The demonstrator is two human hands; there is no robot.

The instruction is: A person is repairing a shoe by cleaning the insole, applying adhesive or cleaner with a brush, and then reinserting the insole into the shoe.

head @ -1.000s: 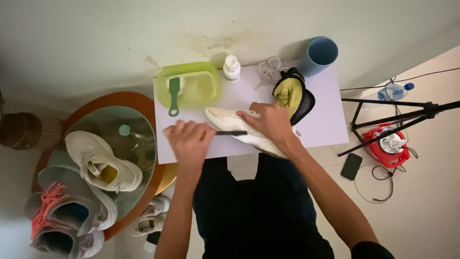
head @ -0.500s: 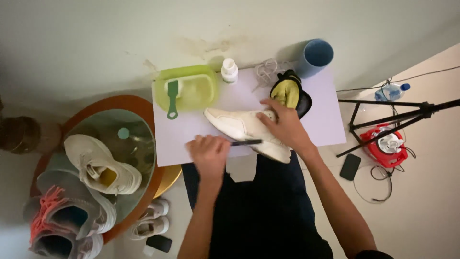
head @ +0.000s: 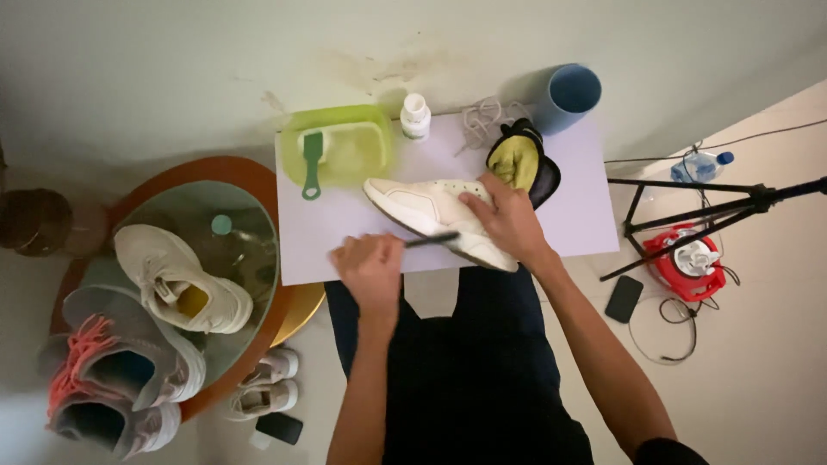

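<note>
A white sneaker (head: 422,211) lies on its side on a small white table (head: 345,237). My right hand (head: 508,220) grips it at the heel end. My left hand (head: 370,271) is closed around a thin dark brush (head: 431,240), whose tip touches the sneaker's sole edge. Behind the shoe stand a green plastic basin (head: 357,151) with a green brush (head: 312,164) across it and a small white bottle (head: 415,116). A black-and-yellow shoe (head: 521,159) rests beside my right hand.
A blue cylinder (head: 564,95) and loose laces (head: 482,116) sit at the table's back. A round glass-topped table (head: 202,250) at left holds several sneakers. On the floor at right are a tripod (head: 689,211), a red cable reel (head: 685,258) and a phone (head: 624,299).
My left hand with the brush has moved rightward along the table's near edge toward the sneaker's sole. The right hand stays on the shoe.
</note>
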